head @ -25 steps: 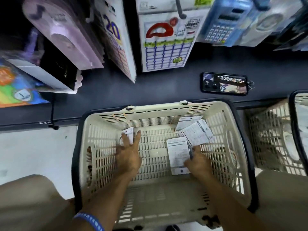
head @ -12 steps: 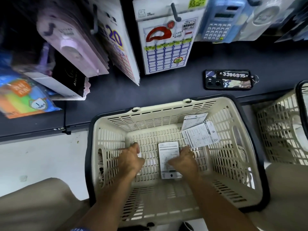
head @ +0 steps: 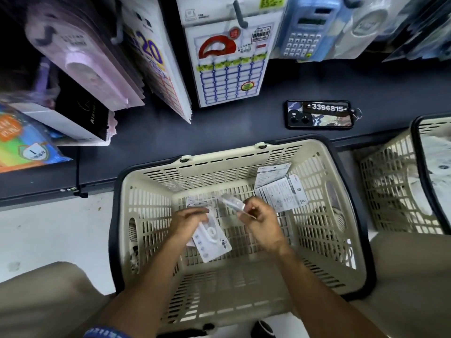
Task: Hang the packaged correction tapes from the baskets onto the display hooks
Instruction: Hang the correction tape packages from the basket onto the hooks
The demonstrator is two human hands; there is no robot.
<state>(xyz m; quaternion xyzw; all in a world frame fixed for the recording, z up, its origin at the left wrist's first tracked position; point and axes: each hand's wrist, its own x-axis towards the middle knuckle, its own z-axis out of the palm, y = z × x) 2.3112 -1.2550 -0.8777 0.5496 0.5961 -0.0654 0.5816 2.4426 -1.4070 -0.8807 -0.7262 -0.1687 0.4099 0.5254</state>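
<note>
A beige slatted basket (head: 341, 240) with a dark rim stands on the floor below me. Both hands are inside it. My left hand (head: 186, 222) holds a white packaged correction tape (head: 212, 240), its face turned up. My right hand (head: 260, 218) pinches a second package (head: 230, 203), blurred and tilted, just above the first. Two more packages (head: 280, 189) lie back side up against the basket's far right wall. Display hooks (head: 240, 17) stick out from the rack above, loaded with other goods.
A phone (head: 319, 114) with a key tag lies on the dark shelf behind the basket. A second beige basket (head: 390, 186) stands at the right. Label sheets (head: 229, 69), calculators (head: 307, 28) and other hanging packs crowd the rack. My knees frame the basket left and right.
Both hands lifted from the basket floor, each now holding a package. The package that lay flat under my right hand is up in its fingers. The view shifted slightly left.
</note>
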